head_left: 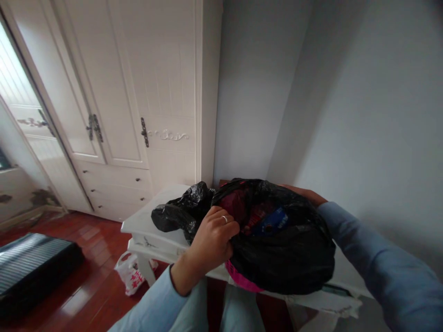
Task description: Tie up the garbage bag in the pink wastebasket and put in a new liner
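Observation:
A black plastic trash bag (287, 263) lines a bright pink bin (242, 279), whose wall shows only in a strip low on the near left side. The bag's mouth faces me, and inside are a blue printed wrapper (272, 222) and some dark red crumpled wrapping (235, 203). My left hand (216, 233), with a ring on one finger, is closed on the bag's left rim. Behind the far right rim is my right hand (306, 194), against the bag, its fingers hidden. Another piece of crumpled black plastic (187, 210) lies left of the bin.
Under the bin is a white table (148, 212) with carved trim. A white plastic bag with red print (129, 272) sits on the red floor (93, 249) by its leg. A black ribbed case (34, 267) lies at left. A white wardrobe (166, 83) stands behind, grey walls (363, 101) at right.

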Tool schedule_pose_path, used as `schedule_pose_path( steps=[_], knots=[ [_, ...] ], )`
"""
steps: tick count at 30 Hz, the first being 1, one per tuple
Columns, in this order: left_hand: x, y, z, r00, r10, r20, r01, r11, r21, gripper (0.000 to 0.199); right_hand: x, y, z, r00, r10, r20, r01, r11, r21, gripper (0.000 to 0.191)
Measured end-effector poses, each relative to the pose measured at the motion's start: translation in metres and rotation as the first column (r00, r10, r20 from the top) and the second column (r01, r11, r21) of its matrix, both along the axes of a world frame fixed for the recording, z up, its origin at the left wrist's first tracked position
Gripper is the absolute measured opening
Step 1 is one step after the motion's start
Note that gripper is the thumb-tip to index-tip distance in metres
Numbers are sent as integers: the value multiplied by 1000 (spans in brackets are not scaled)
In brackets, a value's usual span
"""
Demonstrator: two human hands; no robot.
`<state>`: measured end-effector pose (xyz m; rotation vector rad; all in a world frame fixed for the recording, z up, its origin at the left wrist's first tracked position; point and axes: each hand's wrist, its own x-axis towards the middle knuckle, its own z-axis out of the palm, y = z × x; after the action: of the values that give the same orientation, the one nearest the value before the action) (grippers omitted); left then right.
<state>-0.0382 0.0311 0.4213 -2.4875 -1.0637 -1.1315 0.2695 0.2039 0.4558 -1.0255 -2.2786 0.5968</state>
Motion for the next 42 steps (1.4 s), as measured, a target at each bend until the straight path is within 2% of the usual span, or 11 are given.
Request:
schedule_pose_path(
  steps=[2, 5, 8, 12, 14, 18, 21, 26, 33, 35, 42],
  knots=[
    [11, 1, -2, 999, 33, 1, -33, 999, -25, 18, 6, 17, 8, 975, -112, -189, 43, 942, -333, 18],
    [31, -1, -1, 997, 71, -24, -72, 994, -88, 20, 16, 32, 19, 794, -452, -407, 289, 869, -401, 9],
    [48, -9, 7, 1000, -15, -20, 12, 992, -127, 33, 22, 8, 29, 757, -460, -465, 433, 885, -171, 18],
    [48, -14, 20, 946, -253, 202, 258, 966, 1, 48, 22, -62, 31, 879, -385, -281, 466, 821, 330, 35],
    [40, -4, 25, 915, -212, 343, 205, 977, 59, 42, 24, -86, 25, 890, -406, -210, 457, 795, 399, 43],
    [24, 41, 27, 856, 158, 491, -128, 987, -94, 37, 32, -86, 5, 846, -468, -254, 503, 860, 88, 61],
    [19, 73, 23, 829, 327, 453, -217, 936, -278, 43, 33, -69, -10, 787, -517, -336, 500, 854, -143, 64],
    [9, 89, 8, 762, 283, 582, -133, 948, -288, 17, 24, -59, -33, 627, -574, -526, 429, 819, -382, 59],
    [-7, 81, -16, 437, 298, 849, 236, 872, -428, 34, 17, -61, -56, 490, -506, -710, 318, 862, -395, 43],
    [-8, 79, -15, 386, 298, 873, 219, 890, -401, 39, 17, -61, -59, 495, -497, -713, 308, 867, -391, 49],
    [-3, 84, 16, 657, 350, 668, -28, 896, -442, 53, 16, -69, -65, 514, -529, -676, 594, 787, -164, 53]
  ],
)
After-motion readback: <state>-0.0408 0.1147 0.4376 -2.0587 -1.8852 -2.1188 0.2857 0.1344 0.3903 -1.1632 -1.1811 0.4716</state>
